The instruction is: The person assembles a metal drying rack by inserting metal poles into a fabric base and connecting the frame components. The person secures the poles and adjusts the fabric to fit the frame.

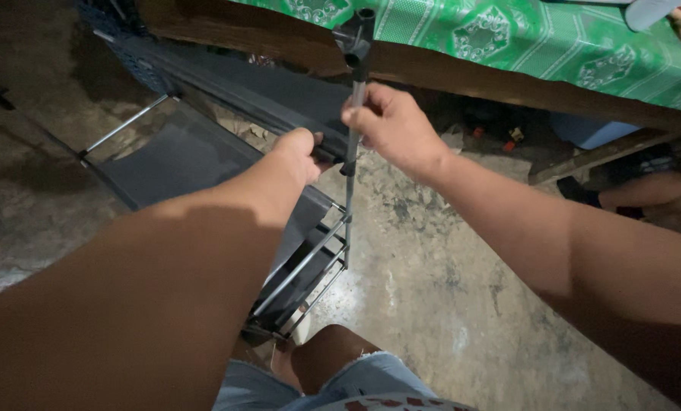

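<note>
A rack of grey metal tubes and dark fabric shelves (188, 156) lies tilted on the concrete floor in front of me. My left hand (301, 152) grips the edge of an upper dark fabric shelf (264, 95). My right hand (390, 125) is closed around an upright metal tube (350, 190) of the rack, just below its black plastic connector (356, 38). Lower down, the tube meets several parallel cross bars (302, 278) of a bottom shelf. My bare knee and denim shorts (333, 373) show at the bottom.
A wooden table edge with a green patterned cloth (523, 38) runs across the top. Under it lie small items, a blue object (588, 129), and another person's legs (645, 198) at the right. Rough concrete floor (447, 304) spreads to the right.
</note>
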